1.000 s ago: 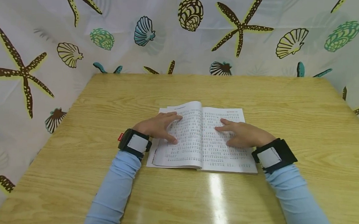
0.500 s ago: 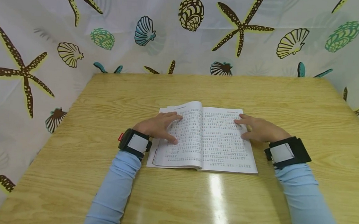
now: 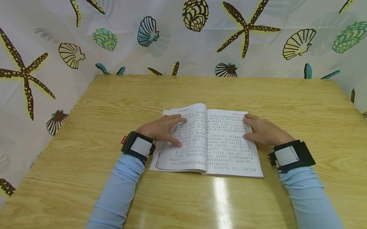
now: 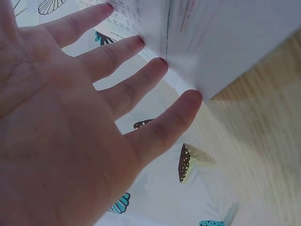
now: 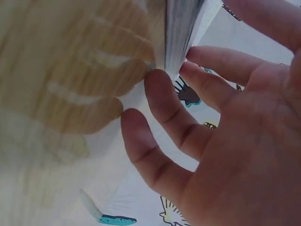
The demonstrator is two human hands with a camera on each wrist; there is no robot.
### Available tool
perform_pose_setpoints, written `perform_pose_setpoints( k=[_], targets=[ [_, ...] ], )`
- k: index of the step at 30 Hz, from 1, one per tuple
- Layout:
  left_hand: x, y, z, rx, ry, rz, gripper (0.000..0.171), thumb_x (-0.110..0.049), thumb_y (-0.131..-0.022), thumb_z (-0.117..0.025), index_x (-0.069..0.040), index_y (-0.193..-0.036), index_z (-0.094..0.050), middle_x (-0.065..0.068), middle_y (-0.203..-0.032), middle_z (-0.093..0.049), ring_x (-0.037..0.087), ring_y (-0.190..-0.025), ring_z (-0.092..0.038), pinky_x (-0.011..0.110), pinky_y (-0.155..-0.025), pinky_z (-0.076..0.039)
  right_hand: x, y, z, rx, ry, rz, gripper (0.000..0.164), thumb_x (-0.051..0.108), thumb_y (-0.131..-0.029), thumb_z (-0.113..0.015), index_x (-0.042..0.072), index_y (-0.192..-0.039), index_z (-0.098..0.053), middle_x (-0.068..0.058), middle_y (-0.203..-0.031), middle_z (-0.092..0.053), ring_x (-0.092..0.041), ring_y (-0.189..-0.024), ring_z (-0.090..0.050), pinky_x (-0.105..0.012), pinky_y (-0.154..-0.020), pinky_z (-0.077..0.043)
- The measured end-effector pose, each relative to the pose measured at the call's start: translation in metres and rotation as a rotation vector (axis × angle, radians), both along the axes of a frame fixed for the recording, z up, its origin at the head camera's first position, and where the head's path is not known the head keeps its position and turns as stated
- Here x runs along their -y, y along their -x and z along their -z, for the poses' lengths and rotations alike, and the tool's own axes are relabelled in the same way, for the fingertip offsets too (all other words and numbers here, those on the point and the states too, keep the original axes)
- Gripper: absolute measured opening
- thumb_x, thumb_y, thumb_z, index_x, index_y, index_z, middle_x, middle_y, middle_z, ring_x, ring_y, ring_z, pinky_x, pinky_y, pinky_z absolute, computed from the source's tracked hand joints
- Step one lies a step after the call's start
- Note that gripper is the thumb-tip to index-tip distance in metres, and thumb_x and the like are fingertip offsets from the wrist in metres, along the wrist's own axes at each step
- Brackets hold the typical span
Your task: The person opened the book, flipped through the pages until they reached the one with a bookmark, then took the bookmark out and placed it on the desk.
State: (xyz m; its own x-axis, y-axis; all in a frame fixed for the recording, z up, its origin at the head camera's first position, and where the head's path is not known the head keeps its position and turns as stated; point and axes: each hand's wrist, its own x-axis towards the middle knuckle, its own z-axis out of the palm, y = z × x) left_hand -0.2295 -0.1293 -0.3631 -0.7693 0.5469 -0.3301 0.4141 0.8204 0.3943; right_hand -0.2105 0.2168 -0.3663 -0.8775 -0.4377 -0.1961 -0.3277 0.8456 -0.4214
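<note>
An open book [image 3: 225, 153] with lines of small print lies on the wooden table. Its left pages bulge up toward the spine, while the right page lies flatter. My left hand [image 3: 160, 129] rests on the left page with fingers spread, and in the left wrist view its fingertips [image 4: 190, 98] meet the paper. At the outer edge of the right page is my right hand [image 3: 266, 132], its thumb on the page near the margin. The right wrist view shows two fingers reaching the page side of the book's edge [image 5: 181, 40] and two fingers [image 5: 138, 125] beside it, near the tabletop.
The wooden table [image 3: 140, 93] extends around the book on every side. Behind it and along the sides hangs a white cloth [image 3: 121, 3] printed with shells and starfish. Black wrist straps [image 3: 138, 146] sit over light blue sleeves [image 3: 114, 194].
My right hand has slid from the middle of the right page out to its outer edge, then shifted slightly back inward. My left hand and the book have stayed in place.
</note>
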Motion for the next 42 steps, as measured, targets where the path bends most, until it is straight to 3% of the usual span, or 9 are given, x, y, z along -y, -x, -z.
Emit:
perform_pose_setpoints(
  k=[7,12,14,18,21,28,38,42],
  targets=[
    [0.0,-0.001,0.001,0.002,0.0,0.001,0.091,-0.035,-0.086,-0.082,-0.009,-0.159,-0.033,0.018,-0.167,-0.017,0.041,-0.152,-0.016,0.056,-0.119,-0.02,-0.002,0.001,0.003,0.051,0.027,0.014,0.072,0.014,-0.099,-0.062,-0.021,-0.149,-0.023,-0.039,-0.157,-0.016,-0.055,-0.145,-0.018,-0.062,-0.117,-0.018],
    [0.0,0.0,0.001,0.005,-0.007,0.002,0.091,-0.035,-0.087,-0.082,-0.009,-0.159,-0.033,0.018,-0.167,-0.017,0.041,-0.152,-0.016,0.056,-0.12,-0.02,-0.002,0.001,0.002,0.09,0.069,0.029,0.078,0.011,-0.1,-0.06,-0.019,-0.152,-0.011,-0.042,-0.156,-0.014,-0.054,-0.144,-0.023,-0.062,-0.116,-0.019],
    [0.0,0.0,0.0,0.006,-0.008,0.001,0.091,-0.034,-0.086,-0.082,-0.009,-0.159,-0.032,0.018,-0.167,-0.017,0.041,-0.152,-0.016,0.056,-0.12,-0.02,-0.001,0.001,0.001,0.086,0.078,0.05,0.074,0.011,-0.1,-0.061,-0.019,-0.151,-0.016,-0.042,-0.151,-0.027,-0.052,-0.136,-0.038,-0.061,-0.114,-0.028],
    [0.0,0.0,0.0,0.007,-0.007,0.004,0.091,-0.035,-0.087,-0.082,-0.009,-0.159,-0.032,0.018,-0.167,-0.016,0.041,-0.152,-0.016,0.056,-0.12,-0.019,-0.001,0.001,0.001,0.066,0.041,0.077,0.073,0.014,-0.1,-0.063,-0.024,-0.146,-0.022,-0.048,-0.146,-0.028,-0.058,-0.129,-0.039,-0.065,-0.11,-0.031],
    [0.0,0.0,-0.001,0.006,-0.006,0.005,0.091,-0.034,-0.086,-0.082,-0.009,-0.159,-0.033,0.018,-0.167,-0.017,0.041,-0.152,-0.016,0.056,-0.12,-0.019,-0.001,0.001,0.001,0.063,0.01,0.079,0.076,0.016,-0.1,-0.063,-0.025,-0.146,-0.019,-0.05,-0.15,-0.016,-0.063,-0.136,-0.028,-0.067,-0.112,-0.025],
    [0.0,-0.001,-0.001,0.006,0.003,-0.003,0.091,-0.035,-0.086,-0.082,-0.01,-0.159,-0.033,0.017,-0.167,-0.017,0.04,-0.152,-0.016,0.056,-0.119,-0.021,0.004,0.001,-0.001,0.02,-0.064,0.084,0.073,0.017,-0.099,-0.064,-0.026,-0.145,-0.025,-0.046,-0.151,-0.021,-0.064,-0.133,-0.031,-0.067,-0.111,-0.028],
    [0.0,0.0,-0.001,0.005,0.014,-0.001,0.091,-0.035,-0.087,-0.081,-0.01,-0.159,-0.032,0.017,-0.167,-0.017,0.04,-0.152,-0.016,0.056,-0.12,-0.02,0.018,-0.003,-0.008,0.071,-0.143,0.141,0.079,0.012,-0.098,-0.063,-0.024,-0.148,-0.013,-0.044,-0.156,-0.006,-0.064,-0.14,-0.014,-0.066,-0.115,-0.018],
    [0.0,0.0,0.0,0.006,0.018,-0.001,0.092,-0.036,-0.087,-0.081,-0.011,-0.16,-0.032,0.016,-0.167,-0.017,0.04,-0.152,-0.015,0.056,-0.12,-0.02,0.021,-0.004,-0.008,0.038,-0.15,0.133,0.079,0.011,-0.096,-0.066,-0.023,-0.149,-0.018,-0.042,-0.157,-0.01,-0.063,-0.14,-0.017,-0.066,-0.114,-0.021]
  ],
)
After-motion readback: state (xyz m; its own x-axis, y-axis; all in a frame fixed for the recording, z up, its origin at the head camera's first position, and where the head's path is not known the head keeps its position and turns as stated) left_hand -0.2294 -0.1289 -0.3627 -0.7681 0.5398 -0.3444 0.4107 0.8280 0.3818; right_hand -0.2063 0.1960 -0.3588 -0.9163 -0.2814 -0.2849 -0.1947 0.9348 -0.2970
